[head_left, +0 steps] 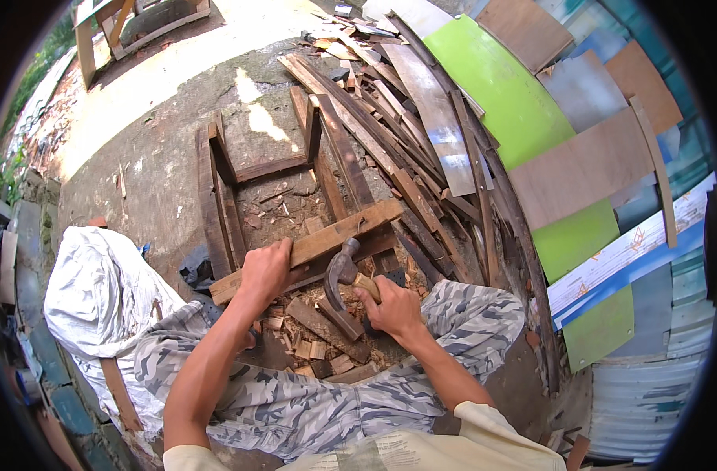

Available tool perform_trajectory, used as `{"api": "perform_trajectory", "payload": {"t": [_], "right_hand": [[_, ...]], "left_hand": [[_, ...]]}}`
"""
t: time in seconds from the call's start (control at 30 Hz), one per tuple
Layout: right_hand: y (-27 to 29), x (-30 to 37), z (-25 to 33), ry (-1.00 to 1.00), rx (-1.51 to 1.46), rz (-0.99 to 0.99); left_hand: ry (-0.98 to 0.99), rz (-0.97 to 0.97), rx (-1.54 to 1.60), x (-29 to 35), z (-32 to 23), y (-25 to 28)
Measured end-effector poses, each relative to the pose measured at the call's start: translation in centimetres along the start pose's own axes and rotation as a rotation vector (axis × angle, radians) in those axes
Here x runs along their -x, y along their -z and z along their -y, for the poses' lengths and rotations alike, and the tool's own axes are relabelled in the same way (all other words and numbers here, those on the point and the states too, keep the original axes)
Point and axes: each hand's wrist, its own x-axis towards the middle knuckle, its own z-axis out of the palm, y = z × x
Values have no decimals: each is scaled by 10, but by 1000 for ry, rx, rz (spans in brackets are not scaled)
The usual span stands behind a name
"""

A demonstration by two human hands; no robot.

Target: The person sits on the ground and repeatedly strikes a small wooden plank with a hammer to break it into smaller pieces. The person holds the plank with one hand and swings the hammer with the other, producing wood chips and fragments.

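Note:
My right hand (395, 308) grips the wooden handle of a claw hammer (343, 269). The hammer's head is close to the near side of a light brown wooden plank (347, 227), its claw curving down toward me; I cannot tell whether it touches the wood. Closed over the plank's left part is my left hand (267, 268). The plank lies slantwise across the near end of a dark wooden frame (274, 169) with several bars and short uprights. Below the plank, between my legs, are offcuts (315, 326) and wood chips.
Long wooden strips (366, 118) are heaped to the right of the frame. Beyond them lean green panels (492, 86) and brown boards (590, 169). A white cloth sack (99, 286) is at my left, and another wooden structure (131, 35) stands far left.

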Motion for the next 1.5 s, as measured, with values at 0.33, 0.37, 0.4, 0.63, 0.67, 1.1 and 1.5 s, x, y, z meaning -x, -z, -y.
{"api": "perform_trajectory", "payload": {"t": [0.33,0.37,0.4,0.63,0.67,1.1,1.5], "right_hand": [[11,-38,-30,62,149,-77],[14,-29,-27,51,110,-82],[17,-20,-24,118,82,-63],[16,-6,-26,378,160,20],[11,-18,-28,220,156,-25],[19,24,6,426,24,4],[47,-10,-61,-378,-54,-262]], "left_hand": [[36,-41,-5,-2,-6,-7],[22,-35,-2,-2,-7,-9],[10,-29,-10,0,-7,-8],[-4,-12,-20,-1,-9,-5],[10,-24,-14,-3,-11,-7],[-34,-8,-27,7,-13,-10],[-21,6,-9,11,-12,-13]]}}
